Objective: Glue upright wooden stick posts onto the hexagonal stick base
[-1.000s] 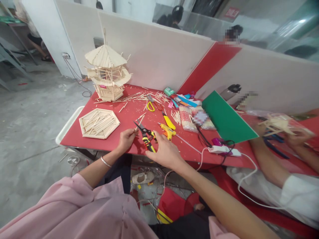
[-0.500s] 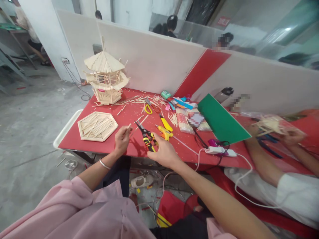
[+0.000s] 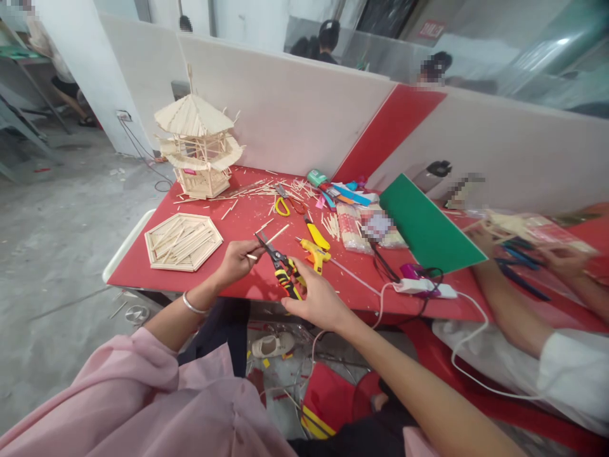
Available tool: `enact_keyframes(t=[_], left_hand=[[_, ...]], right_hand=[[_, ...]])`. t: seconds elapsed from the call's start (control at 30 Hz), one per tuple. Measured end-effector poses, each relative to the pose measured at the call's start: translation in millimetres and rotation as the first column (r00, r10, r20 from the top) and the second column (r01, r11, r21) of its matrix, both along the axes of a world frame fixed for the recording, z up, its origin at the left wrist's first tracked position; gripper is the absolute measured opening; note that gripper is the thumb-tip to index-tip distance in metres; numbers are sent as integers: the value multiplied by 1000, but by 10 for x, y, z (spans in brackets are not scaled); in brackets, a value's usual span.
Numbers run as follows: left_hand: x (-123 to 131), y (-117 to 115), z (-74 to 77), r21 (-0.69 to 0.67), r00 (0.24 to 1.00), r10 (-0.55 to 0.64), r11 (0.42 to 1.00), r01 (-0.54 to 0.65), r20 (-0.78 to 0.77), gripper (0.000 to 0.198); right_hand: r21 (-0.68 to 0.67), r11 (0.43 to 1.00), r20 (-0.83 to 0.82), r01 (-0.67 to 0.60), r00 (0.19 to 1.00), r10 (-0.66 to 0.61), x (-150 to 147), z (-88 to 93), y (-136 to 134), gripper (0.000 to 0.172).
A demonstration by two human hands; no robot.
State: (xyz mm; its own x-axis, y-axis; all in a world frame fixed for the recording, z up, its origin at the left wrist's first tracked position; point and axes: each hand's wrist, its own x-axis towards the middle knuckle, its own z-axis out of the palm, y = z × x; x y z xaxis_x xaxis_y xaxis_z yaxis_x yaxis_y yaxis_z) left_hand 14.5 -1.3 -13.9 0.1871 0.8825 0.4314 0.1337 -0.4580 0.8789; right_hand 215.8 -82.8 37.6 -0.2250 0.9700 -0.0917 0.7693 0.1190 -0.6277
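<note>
My left hand (image 3: 236, 263) is closed, its fingers pinching a thin wooden stick (image 3: 280, 233) that slants up to the right. In my right hand (image 3: 320, 297) are snips with black, yellow and red handles (image 3: 286, 280), their dark blades pointing at the left fingertips. The stick passes by the blades; I cannot tell whether they touch it. Left of my hands lies a hexagonal stick-built tray (image 3: 151, 255) with loose sticks on it. Behind it stands a pavilion model (image 3: 197, 120) made of sticks.
On the red table (image 3: 190, 289) lie a yellow glue gun (image 3: 314, 254), a yellow-handled tool (image 3: 318, 235), scissors (image 3: 282, 205) and scattered sticks. A green board (image 3: 431, 222) leans at the right, near a power strip (image 3: 423, 288). A co-worker's arms (image 3: 516, 317) are beyond it.
My left hand has turned inward, moving its fingers closer to the snips' blades. The stick now points up to the right past them. The snips shift only slightly.
</note>
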Motion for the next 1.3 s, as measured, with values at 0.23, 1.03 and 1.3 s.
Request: enact_keyframes(t=[0.23, 1.03, 1.3], left_hand=[[-42, -29, 27, -41, 985, -168, 985, 169, 27, 49], [-214, 29, -81, -336, 913, -296, 861, 382, 279, 54], [-410, 128, 114, -299, 967, -242, 920, 254, 79, 51]], right_hand=[[38, 999, -14, -26, 1000, 26, 27, -34, -14, 79], [-21, 995, -142, -101, 985, 97, 50, -176, 96, 82], [-472, 860, -635, -196, 752, -177, 84, -152, 224, 54]])
